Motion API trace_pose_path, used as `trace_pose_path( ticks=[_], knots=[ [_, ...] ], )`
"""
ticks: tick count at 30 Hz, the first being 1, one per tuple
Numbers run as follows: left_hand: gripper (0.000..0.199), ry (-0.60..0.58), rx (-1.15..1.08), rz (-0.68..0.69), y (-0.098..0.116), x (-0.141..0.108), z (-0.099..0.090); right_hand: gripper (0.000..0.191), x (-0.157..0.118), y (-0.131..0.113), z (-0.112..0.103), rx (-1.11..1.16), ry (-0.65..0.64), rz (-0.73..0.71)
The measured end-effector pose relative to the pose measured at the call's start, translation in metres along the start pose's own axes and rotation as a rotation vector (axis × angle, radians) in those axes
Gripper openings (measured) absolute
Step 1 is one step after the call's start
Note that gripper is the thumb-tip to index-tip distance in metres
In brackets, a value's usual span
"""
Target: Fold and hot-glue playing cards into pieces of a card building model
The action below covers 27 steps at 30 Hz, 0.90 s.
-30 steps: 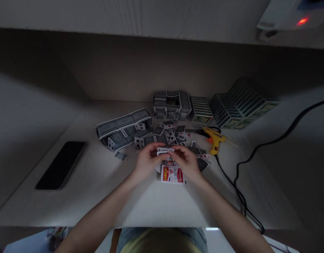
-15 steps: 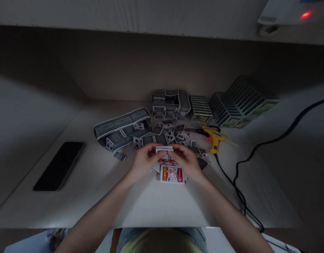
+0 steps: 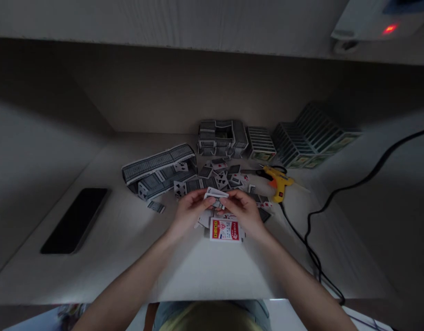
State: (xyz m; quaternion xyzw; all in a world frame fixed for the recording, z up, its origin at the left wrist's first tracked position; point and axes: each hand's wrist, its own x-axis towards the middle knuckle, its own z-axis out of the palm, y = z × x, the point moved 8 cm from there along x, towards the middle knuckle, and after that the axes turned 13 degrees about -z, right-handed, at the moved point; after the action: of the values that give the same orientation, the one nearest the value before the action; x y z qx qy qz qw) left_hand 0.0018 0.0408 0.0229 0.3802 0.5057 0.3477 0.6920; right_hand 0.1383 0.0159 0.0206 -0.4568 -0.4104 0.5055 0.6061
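Between both hands are a few playing cards, slightly fanned, with a patterned back and a white face edge showing. My left hand grips their left side, thumb in front and fingers behind. On their right side, my right hand is closed in the same way. Just below lies a red and white poker card box on the table. Loose cards are scattered behind the hands, some face up. A long structure made of cards stands to the left, partly open at its front.
A phone lies at the left. A yellow glue gun with a black cable is at the right. Behind stand a card-built block and stepped card stacks. A shelf edge crosses above.
The cards between my hands have tilted and fanned apart a little, so a corner of a white face now shows. Both hands stay nearly in place; the view has shifted slightly.
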Motion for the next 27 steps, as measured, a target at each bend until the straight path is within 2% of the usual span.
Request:
trace_pose_path(
  ticks=[3,7,12,16,19,21,25,27],
  knots=[
    [0.038,-0.05,0.032,0.01,0.0,0.003,-0.001,0.024,0.0,0.0,-0.001,-0.017,-0.029,-0.023],
    [0.034,0.028,0.147,0.058,0.007,0.004,-0.007,0.023,-0.003,0.001,0.005,-0.106,-0.126,-0.048],
    [0.042,0.033,0.157,0.049,0.009,0.003,-0.005,0.025,-0.01,0.014,0.017,-0.054,-0.193,0.12],
    [0.036,-0.032,0.151,0.0,0.006,0.003,-0.001,0.028,-0.012,0.017,0.021,0.036,-0.19,0.178],
    [0.035,-0.109,0.157,-0.032,0.005,0.003,0.003,0.028,-0.01,0.017,0.017,0.024,-0.183,0.144],
    [0.035,-0.142,0.163,-0.045,0.005,0.003,0.004,0.025,-0.009,0.015,0.013,-0.062,-0.186,0.081],
    [0.033,-0.1,0.19,-0.042,0.006,0.004,0.0,0.022,-0.006,0.006,0.007,-0.337,-0.184,-0.086],
    [0.035,-0.065,0.216,-0.048,0.006,0.004,-0.003,0.022,-0.005,0.003,0.005,-0.403,-0.155,-0.124]
  ],
)
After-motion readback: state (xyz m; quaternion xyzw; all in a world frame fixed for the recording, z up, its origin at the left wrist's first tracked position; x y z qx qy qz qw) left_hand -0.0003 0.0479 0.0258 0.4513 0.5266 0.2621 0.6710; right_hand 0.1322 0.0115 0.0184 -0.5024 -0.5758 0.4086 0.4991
